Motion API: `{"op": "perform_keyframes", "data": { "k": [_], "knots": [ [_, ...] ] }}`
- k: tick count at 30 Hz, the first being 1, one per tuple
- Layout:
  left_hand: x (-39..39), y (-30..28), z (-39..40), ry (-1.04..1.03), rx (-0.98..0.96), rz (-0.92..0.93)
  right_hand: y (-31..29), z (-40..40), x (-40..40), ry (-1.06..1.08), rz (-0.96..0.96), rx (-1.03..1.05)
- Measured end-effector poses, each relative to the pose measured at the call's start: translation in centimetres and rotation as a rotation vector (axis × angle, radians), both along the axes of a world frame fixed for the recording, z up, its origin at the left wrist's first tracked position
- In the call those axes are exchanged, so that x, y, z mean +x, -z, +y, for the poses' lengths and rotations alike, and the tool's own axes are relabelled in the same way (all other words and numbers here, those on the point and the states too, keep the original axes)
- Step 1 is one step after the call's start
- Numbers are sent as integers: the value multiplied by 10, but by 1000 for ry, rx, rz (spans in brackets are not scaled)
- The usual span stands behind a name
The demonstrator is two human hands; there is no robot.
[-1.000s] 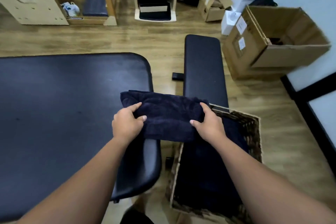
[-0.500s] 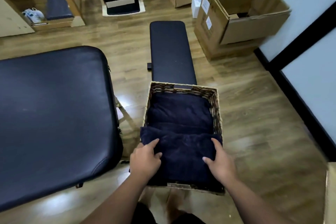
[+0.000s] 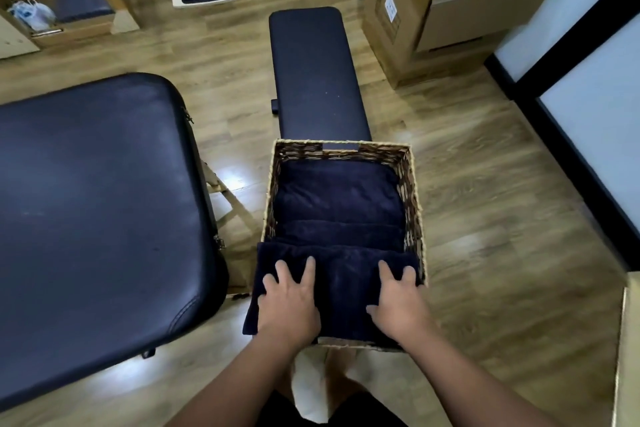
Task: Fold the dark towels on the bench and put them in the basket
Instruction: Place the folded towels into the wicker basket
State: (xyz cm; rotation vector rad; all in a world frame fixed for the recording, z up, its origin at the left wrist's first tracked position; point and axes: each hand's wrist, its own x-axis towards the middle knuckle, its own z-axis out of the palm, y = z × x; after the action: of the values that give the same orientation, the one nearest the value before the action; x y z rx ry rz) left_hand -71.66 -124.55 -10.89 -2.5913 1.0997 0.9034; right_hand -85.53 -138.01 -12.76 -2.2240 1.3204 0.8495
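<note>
A wide padded bench (image 3: 97, 204) with dark upholstery is seen to the left of the wicker basket (image 3: 414, 198), its rounded corner close to the basket's near left side, with a strip of wooden floor (image 3: 485, 218) between them. The folded dark towel (image 3: 341, 291) is laid across the near end of the basket, its left edge overhanging the basket's left wall and its near edge covering most of the front rim. The left hand (image 3: 289, 305) is placed flat on the left part of this towel, palm down, with the fingers (image 3: 282, 270) spread apart and nothing pinched. The right hand (image 3: 398, 305) is placed flat on the right part of the same towel, close to the basket's right wall, its fingers (image 3: 386, 272) also parted and pressed onto the cloth rather than closed around it. Further inside the basket, beyond the held towel, other dark towels (image 3: 337, 198) are stacked and fill the far part up to the back wall. A narrow padded bench (image 3: 317, 76) is seen directly behind the basket, its near end touching or hidden by the basket's back rim; which one cannot be told. To the right of and behind the basket, an open cardboard box (image 3: 450, 7) is set on the floor by the wall.
</note>
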Motion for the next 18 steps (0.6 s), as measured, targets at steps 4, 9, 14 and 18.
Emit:
{"op": "perform_keyframes", "data": {
  "k": [4,9,14,18],
  "knots": [
    [18,27,-7,-73,35,173,19,-7,-2,63,13,105],
    [35,72,15,-233,-110,345,50,-14,-3,134,-45,131],
    [34,77,19,-229,-139,384,63,-2,-6,201,-104,218],
    [32,60,16,-282,-150,413,49,-5,-28,187,-241,308]
  ]
}}
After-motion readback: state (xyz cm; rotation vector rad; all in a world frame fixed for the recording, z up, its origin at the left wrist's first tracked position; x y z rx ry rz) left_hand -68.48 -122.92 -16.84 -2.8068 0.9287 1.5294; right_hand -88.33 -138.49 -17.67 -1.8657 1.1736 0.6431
